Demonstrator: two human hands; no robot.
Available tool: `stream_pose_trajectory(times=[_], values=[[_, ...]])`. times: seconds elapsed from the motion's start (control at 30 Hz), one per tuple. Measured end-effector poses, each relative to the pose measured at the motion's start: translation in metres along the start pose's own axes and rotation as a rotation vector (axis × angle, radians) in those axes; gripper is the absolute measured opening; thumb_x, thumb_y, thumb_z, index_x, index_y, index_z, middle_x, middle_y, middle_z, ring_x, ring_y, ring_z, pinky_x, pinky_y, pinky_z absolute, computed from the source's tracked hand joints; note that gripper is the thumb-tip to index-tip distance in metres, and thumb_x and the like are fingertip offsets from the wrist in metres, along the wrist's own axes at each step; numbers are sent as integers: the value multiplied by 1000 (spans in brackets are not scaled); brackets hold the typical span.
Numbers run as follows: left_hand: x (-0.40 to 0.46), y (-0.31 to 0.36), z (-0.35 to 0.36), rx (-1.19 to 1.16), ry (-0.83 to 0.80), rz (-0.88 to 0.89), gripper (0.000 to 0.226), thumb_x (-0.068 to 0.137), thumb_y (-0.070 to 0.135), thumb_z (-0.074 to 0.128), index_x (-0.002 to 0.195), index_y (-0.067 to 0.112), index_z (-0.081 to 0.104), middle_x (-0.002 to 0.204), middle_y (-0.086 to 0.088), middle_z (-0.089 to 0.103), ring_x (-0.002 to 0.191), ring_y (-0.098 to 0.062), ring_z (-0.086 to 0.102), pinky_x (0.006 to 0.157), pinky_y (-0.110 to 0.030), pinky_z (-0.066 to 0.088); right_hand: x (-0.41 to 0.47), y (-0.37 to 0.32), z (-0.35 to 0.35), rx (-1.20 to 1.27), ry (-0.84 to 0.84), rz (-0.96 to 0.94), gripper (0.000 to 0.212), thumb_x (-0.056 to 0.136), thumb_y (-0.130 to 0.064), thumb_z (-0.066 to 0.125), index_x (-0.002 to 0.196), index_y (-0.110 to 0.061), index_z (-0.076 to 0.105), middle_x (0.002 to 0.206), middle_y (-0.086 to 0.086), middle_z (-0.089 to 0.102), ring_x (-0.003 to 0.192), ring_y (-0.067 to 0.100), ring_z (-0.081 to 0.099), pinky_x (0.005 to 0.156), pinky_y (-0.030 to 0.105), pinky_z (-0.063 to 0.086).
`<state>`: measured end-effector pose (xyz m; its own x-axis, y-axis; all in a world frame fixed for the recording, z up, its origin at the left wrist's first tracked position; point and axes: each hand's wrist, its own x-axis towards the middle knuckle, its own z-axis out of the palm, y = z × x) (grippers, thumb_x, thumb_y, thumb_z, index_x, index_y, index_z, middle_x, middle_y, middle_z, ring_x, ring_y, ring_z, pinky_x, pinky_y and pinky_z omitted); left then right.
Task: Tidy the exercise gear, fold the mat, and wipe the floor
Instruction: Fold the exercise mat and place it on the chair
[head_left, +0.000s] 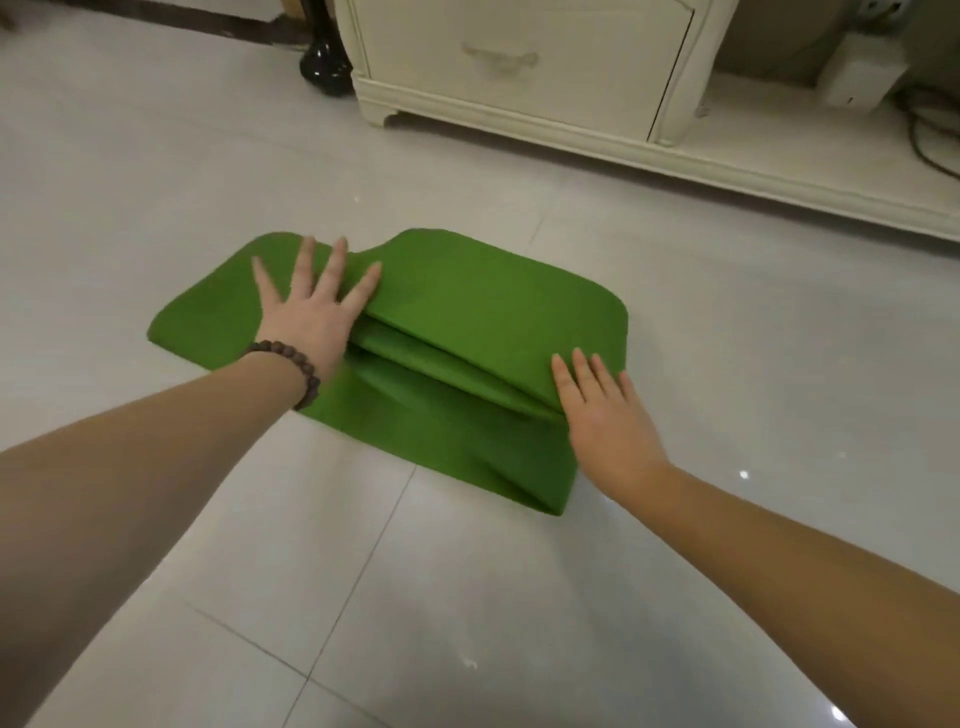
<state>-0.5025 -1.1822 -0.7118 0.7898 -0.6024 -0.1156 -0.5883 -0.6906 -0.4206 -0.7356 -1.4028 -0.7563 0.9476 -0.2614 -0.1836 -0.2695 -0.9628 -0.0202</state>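
Pressing flat: left hand (311, 306) and right hand (605, 410), fingers straight, on folded green mat (483, 306) on floor (467, 597). Mat's long axis runs hand to hand; layers apparently gape between.

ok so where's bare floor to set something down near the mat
Bare tile lies between the forearms, nearer than the green mat, and left of it. Crowded: the strip between mat and cabinet, where a black vase stands.

Home: tiled floor (156, 156), cream cabinet (524, 67).
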Motion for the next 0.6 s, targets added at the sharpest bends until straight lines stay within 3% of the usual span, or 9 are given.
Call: stream_pose_trajectory(times=[0.07,0.13,0.27,0.47,0.6], values=[[-12,12,34,-46,-207,56,112,84,11,58,141,40,-35,153,-5,-36,144,-35,-24,111,-70,3,10,-17,16,-71,-232,6,98,92,-28,58,145,-18,-24,156,15,-20,143,38,-12,115,58,5],[-22,27,64,-121,-320,136,115,84,16,59,135,41,-41,152,-3,-38,144,-31,-25,113,-67,3,18,-29,32,-70,-355,27,111,83,-56,59,145,-18,-25,153,15,-28,141,41,-19,112,65,3],[-33,58,105,-277,-486,143,126,79,50,71,138,36,-39,153,0,-37,144,-31,-24,116,-62,6,18,-41,59,-68,-415,61,135,64,-79,59,141,-17,-33,147,15,-39,136,43,-29,104,74,5],[-30,74,119,-392,-524,69,134,67,61,76,142,39,-33,152,3,-39,144,-29,-26,115,-62,14,21,-42,82,-74,-434,57,141,60,-74,68,140,-19,-35,146,15,-41,135,42,-32,102,74,13],[-32,77,116,-345,-484,36,126,70,69,68,144,40,-30,155,6,-33,146,-27,-22,110,-72,8,16,-41,80,-18,-427,65,113,80,-46,67,148,-18,-19,152,14,-31,139,40,-27,105,64,27]])
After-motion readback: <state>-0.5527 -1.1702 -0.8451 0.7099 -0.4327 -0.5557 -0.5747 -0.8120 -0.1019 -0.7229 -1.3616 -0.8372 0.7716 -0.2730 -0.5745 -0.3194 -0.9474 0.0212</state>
